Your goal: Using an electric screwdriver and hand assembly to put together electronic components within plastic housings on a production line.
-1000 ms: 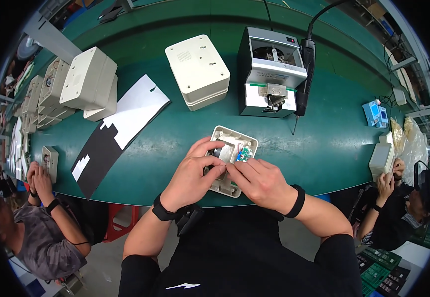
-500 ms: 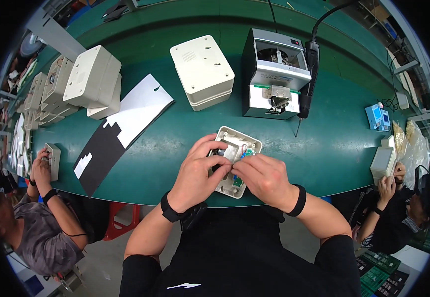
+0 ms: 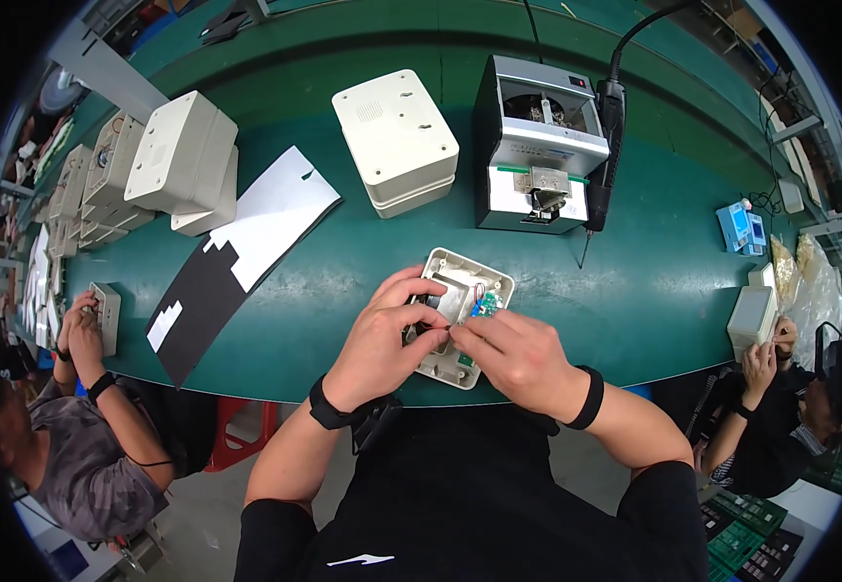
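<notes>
An open off-white plastic housing (image 3: 504, 276) lies at the table's front edge, its inside facing up. Within it are a green circuit board (image 3: 490, 304), thin wires (image 3: 478, 289) and a grey panel (image 3: 454, 296). My left hand (image 3: 382, 335) reaches over the left side, thumb and forefinger pinched together above the middle. Right beside those fingertips, my right hand (image 3: 518, 354) is also closed in a pinch. Whatever is between the fingers is too small and covered to make out. My right hand hides the lower part of the board.
Stacked off-white housings (image 3: 397, 126) stand ahead, with more stacks (image 3: 183, 150) at the left. A screw feeder machine (image 3: 542, 145) and a black electric screwdriver (image 3: 605, 155) are right of centre. A black-and-white sheet (image 3: 246, 252) lies left. Co-workers' hands (image 3: 81, 335) hold housings at both sides.
Both hands' pinched fingertips have shifted slightly left and toward me. My right hand has drawn off the circuit board a little, so more of the board shows.
</notes>
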Tool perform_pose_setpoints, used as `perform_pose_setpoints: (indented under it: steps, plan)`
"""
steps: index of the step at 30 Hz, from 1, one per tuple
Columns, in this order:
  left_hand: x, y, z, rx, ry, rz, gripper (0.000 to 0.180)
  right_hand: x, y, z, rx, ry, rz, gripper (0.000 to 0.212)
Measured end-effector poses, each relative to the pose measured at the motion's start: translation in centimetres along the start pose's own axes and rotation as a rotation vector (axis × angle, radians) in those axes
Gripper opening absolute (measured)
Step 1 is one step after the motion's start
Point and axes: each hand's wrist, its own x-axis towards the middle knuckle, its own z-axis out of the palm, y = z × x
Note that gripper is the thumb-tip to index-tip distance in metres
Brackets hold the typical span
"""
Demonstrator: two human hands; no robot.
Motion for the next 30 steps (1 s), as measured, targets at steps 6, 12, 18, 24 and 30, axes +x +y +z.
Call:
perform_pose_setpoints:
  steps: [6,12,18,24,30]
  plan:
    - [0.0,0.1,0.6,0.041,0.076,0.028,0.014,0.4,0.9,0.7,0.145,0.059,0.128,0.016]
    - [0.5,0.6,0.8,0.145,0.197,0.086,0.016,0.4,1.3,1.1,0.197,0.011,0.162,0.013]
    - [0.2,0.2,0.1,0.309,0.128,0.244,0.014,0.4,0.9,1.1,0.185,-0.069,0.165,0.011]
    - [-0.1,0.0,0.4,0.283,0.071,0.238,0.011,0.0,0.4,1.4,0.096,-0.087,0.134,0.008]
    - [-0.1,0.1,0.4,0.352,0.057,0.248,0.009,0.1,0.1,1.5,0.068,-0.103,0.129,0.008]
